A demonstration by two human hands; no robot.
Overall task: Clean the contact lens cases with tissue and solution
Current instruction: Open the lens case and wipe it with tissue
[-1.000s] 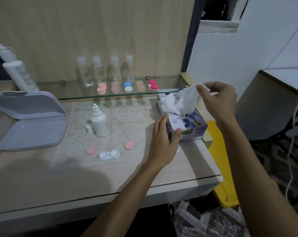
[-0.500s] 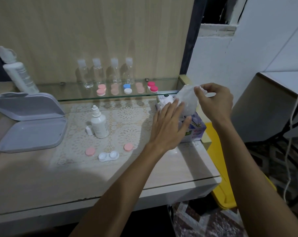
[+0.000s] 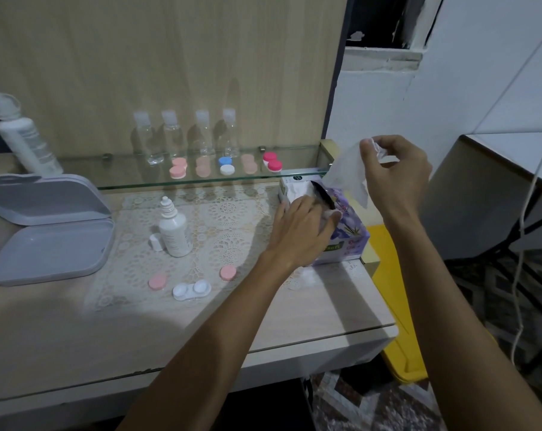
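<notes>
The right hand [image 3: 397,178] is pinching a white tissue [image 3: 345,172] between thumb and fingertips, holding it up above the tissue box [image 3: 344,241]. The left hand [image 3: 300,228] is resting flat on the box top, fingers straight, grasping nothing. The white lens case [image 3: 192,290] is lying uncapped on the lace mat [image 3: 229,219], left of both hands, with 2 pink caps [image 3: 157,281] flanking it and the solution bottle [image 3: 174,233] standing behind.

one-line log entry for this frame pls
step: pull tissue | right hand: pinches tissue above tissue box | left hand: presses box top | lens case: untouched
</notes>
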